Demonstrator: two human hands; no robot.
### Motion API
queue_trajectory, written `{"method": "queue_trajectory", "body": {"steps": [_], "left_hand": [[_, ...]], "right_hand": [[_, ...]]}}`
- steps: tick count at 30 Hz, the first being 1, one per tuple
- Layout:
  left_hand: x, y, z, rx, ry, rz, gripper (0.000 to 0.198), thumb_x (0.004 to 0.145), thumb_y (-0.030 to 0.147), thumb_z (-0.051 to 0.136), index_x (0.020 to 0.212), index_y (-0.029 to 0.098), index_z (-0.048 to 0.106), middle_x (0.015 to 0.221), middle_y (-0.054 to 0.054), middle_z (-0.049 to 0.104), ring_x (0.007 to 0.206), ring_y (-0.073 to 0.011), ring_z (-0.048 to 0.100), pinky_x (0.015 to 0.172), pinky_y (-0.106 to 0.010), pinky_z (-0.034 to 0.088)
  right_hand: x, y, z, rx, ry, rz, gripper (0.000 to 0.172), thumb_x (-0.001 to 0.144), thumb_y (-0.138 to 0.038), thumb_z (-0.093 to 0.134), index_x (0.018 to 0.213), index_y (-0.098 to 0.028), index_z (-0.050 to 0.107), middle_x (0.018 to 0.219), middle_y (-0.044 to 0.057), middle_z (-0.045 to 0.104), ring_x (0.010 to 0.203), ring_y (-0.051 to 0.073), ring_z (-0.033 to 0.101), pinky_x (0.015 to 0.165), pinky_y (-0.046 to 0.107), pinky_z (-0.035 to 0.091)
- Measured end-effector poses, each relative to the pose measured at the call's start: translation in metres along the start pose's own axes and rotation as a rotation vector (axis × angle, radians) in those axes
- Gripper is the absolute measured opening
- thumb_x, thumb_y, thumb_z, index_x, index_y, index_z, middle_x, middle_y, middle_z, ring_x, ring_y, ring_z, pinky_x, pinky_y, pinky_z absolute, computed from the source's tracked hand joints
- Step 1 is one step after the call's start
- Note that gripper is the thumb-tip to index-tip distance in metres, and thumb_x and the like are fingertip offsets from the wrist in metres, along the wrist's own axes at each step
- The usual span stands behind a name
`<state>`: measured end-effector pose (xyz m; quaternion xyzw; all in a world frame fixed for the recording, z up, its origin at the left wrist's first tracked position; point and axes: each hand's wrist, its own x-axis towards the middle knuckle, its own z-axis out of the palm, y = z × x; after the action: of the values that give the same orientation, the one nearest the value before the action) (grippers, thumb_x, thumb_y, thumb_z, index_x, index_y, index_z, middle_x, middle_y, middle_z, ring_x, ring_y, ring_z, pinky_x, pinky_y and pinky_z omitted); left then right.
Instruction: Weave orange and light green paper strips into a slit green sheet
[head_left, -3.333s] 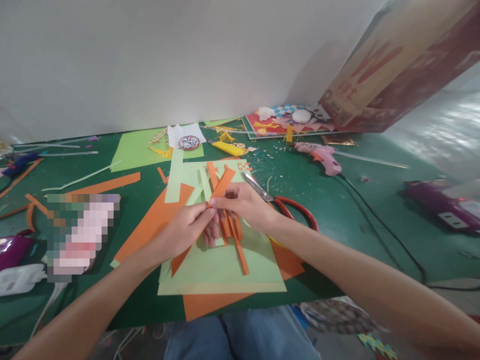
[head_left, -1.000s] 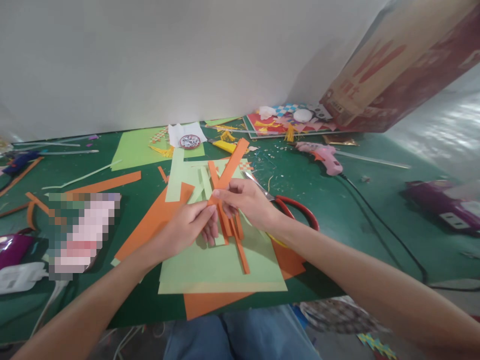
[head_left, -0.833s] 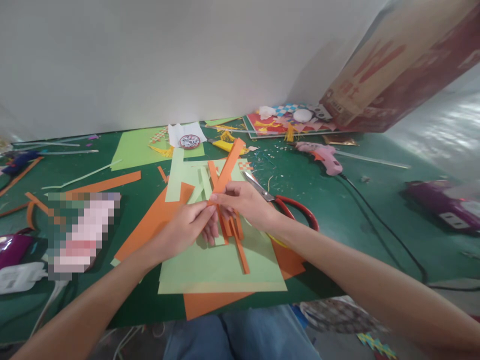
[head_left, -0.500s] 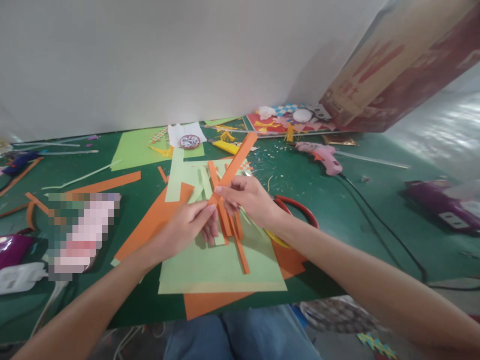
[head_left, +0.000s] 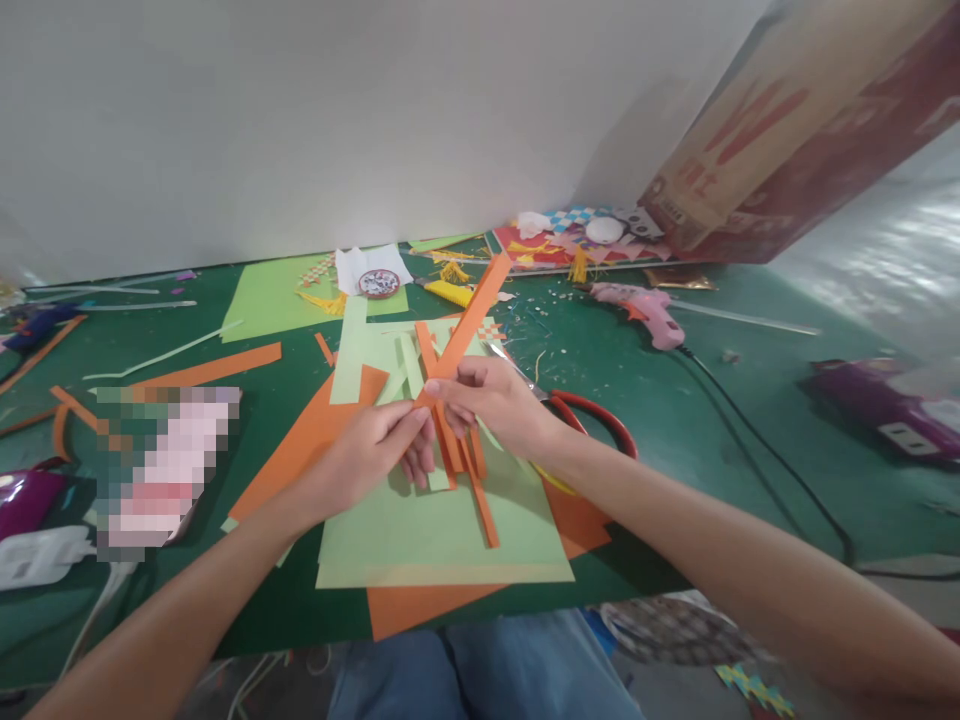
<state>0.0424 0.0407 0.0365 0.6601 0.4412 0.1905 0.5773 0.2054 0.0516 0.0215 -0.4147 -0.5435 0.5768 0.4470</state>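
Note:
An orange paper strip (head_left: pixel 475 312) is pinched between my two hands, slanting up to the right. My left hand (head_left: pixel 390 440) grips its lower end between thumb and fingers. My right hand (head_left: pixel 495 400) pinches it a little higher, thumb on top, close beside the left fingertips. Under the hands, several narrow orange strips (head_left: pixel 484 510) and pale green strips (head_left: pixel 411 365) lie on a pale green paper sheet (head_left: pixel 450 545). Red-handled scissors (head_left: pixel 592 405) lie just right of my right hand, partly hidden by my forearm.
Orange sheets (head_left: pixel 300 450) lie under the green one. A pink glue gun (head_left: pixel 645 310) with its cord is at right, a purple tool (head_left: pixel 885 410) farther right. A blurred-out phone (head_left: pixel 172 470) and white plug (head_left: pixel 45 555) sit at left. A yellow cutter (head_left: pixel 450 292) lies behind.
Both hands have shifted very slightly, and the held strip stands a little more steeply and shows narrower. More of the scissors shows beside my right hand.

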Motion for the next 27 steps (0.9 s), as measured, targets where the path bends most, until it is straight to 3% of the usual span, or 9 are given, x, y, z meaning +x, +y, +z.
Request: {"method": "queue_trajectory", "body": {"steps": [12,20,27], "left_hand": [[0.0001,-0.0001,-0.0003,0.030,0.027,0.024,0.028,0.093,0.026,0.037,0.070,0.016,0.050,0.060,0.001,0.061,0.050,-0.0100,0.061,0.051,-0.022,0.049],[0.0007,-0.0033,-0.0019,0.022,0.003,0.026,0.031,0.093,0.033,0.038,0.070,0.016,0.050,0.060,0.001,0.061,0.051,-0.0110,0.062,0.054,-0.023,0.051],[0.0006,-0.0014,-0.0010,0.036,0.039,0.036,0.029,0.093,0.031,0.038,0.070,0.016,0.049,0.059,0.001,0.061,0.050,-0.0109,0.062,0.052,-0.023,0.050]], "right_hand": [[0.0007,0.0006,0.0011,-0.025,-0.047,0.014,0.044,0.068,-0.044,0.072,0.052,-0.019,0.039,0.038,-0.008,0.043,0.037,0.009,0.048,0.041,0.024,0.031],[0.0029,0.0008,-0.0040,-0.019,0.034,-0.048,0.045,0.071,-0.043,0.069,0.050,-0.020,0.037,0.038,-0.008,0.041,0.036,0.007,0.046,0.040,0.023,0.029],[0.0024,0.0013,-0.0022,-0.027,-0.027,-0.011,0.042,0.070,-0.045,0.069,0.053,-0.019,0.041,0.039,-0.007,0.043,0.037,0.008,0.047,0.041,0.023,0.029]]}}
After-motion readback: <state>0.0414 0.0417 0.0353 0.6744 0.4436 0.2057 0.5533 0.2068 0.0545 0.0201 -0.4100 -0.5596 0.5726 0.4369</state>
